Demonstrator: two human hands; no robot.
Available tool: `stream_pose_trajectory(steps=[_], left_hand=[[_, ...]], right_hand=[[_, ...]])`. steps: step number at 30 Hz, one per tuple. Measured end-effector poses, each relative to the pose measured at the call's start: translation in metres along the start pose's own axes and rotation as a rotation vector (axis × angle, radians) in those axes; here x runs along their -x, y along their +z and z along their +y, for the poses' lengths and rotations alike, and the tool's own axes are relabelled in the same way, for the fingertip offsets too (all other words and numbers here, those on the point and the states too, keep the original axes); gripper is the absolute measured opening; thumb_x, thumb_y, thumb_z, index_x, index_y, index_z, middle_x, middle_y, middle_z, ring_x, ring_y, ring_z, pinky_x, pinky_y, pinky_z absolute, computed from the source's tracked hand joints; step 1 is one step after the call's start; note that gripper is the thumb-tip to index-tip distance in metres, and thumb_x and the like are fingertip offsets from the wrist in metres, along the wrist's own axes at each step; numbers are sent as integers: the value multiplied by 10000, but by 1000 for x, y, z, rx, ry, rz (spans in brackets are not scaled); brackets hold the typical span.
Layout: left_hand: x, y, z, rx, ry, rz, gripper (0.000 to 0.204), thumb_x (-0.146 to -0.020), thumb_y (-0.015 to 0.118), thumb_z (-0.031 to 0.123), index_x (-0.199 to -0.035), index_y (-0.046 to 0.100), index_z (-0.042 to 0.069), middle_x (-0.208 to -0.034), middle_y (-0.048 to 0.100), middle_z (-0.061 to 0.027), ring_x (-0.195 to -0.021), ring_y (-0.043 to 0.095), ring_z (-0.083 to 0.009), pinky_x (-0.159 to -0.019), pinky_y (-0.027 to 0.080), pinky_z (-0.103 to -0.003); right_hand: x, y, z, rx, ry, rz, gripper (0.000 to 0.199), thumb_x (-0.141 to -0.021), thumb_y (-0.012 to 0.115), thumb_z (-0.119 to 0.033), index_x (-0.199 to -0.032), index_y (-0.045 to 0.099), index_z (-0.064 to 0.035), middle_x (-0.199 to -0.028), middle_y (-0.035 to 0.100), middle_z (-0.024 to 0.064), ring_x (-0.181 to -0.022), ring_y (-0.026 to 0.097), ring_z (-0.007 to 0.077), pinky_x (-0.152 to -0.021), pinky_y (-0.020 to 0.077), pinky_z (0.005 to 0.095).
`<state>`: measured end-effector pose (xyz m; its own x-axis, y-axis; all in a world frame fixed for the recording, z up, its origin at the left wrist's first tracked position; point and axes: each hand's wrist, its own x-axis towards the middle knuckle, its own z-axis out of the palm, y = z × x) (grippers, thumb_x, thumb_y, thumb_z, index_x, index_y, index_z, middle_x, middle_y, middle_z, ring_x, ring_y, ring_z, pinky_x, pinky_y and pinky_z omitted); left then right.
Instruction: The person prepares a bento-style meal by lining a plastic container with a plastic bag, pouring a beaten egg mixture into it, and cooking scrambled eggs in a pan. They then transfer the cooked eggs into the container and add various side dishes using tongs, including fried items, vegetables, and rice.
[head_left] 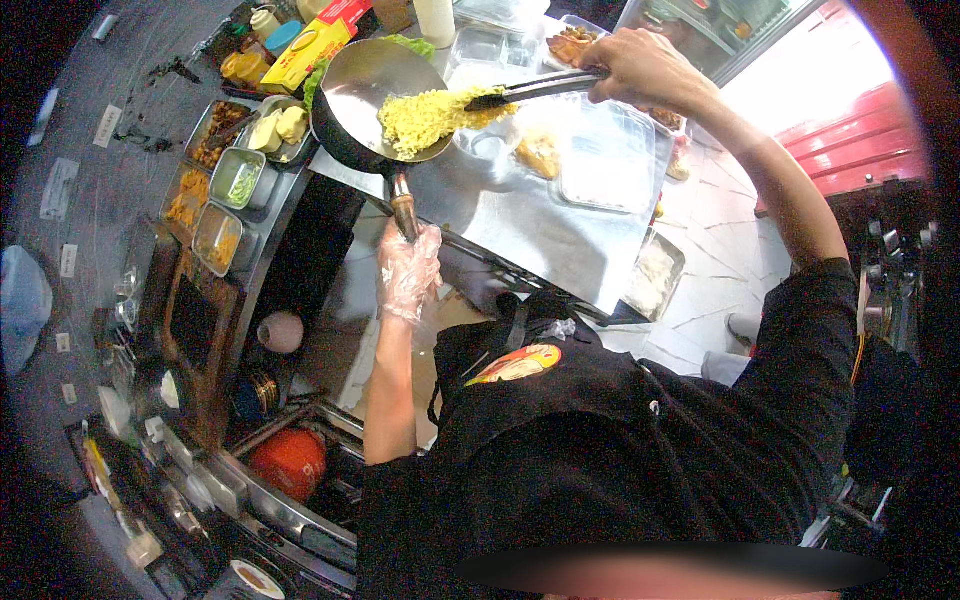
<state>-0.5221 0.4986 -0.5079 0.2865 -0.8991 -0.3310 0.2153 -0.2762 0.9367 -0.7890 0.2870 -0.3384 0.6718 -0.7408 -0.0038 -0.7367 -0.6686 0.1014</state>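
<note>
Yellow noodles point(425, 122) lie in a round pan point(345, 92) at the far left end of a metal counter point(540, 245), with tongs point(550, 86) reaching in from the right.
The left hand point(410, 265), in a clear plastic glove, is wrapped around the pan's handle point(403, 205). The bare right hand point(645, 70) grips the tongs; their tips touch the noodles, though whether they pinch any cannot be told. The noodles gather at the pan's right side and reach past its rim. Right of the pan sits a clear container point(605, 180); to its left, a small tin of chopped greens point(240, 178); behind it, a yellow and red box point(308, 55).
</note>
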Motion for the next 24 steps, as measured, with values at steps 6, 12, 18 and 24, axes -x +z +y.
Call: stream_pose_trajectory(steps=[6, 12, 18, 24], left_hand=[[1, 3, -3, -87, 35, 30, 182, -852, 669, 124, -898, 500, 72, -615, 490, 0, -414, 454, -93, -357, 384, -267], [0, 7, -4, -106, 40, 31, 200, -846, 679, 151, -889, 503, 66, -598, 496, -3, -423, 456, -96, -366, 379, -271], [0, 11, 5, -222, 9, 41, 203, -851, 656, 124, -969, 500, 71, -606, 488, 5, -420, 450, -87, -352, 405, -268], [2, 15, 12, -304, -7, 51, 230, -846, 653, 112, -1012, 501, 70, -622, 490, 4, -420, 448, -87, -349, 402, -269]], right_hand=[[-5, 3, -8, 64, 43, -116, 300, -615, 761, -241, -861, 721, -74, -838, 684, 145, -826, 678, 313, -712, 542, 435], [-12, 30, 0, 67, -24, -85, 261, -656, 730, -238, -839, 706, -54, -733, 665, 166, -734, 663, 335, -681, 518, 447], [-26, 39, -5, 90, -7, -158, 283, -639, 723, -252, -833, 711, -47, -759, 674, 182, -744, 675, 341, -691, 529, 450], [-27, 19, -3, 157, 6, -209, 333, -612, 711, -256, -846, 710, -20, -780, 678, 195, -768, 678, 349, -720, 535, 428]])
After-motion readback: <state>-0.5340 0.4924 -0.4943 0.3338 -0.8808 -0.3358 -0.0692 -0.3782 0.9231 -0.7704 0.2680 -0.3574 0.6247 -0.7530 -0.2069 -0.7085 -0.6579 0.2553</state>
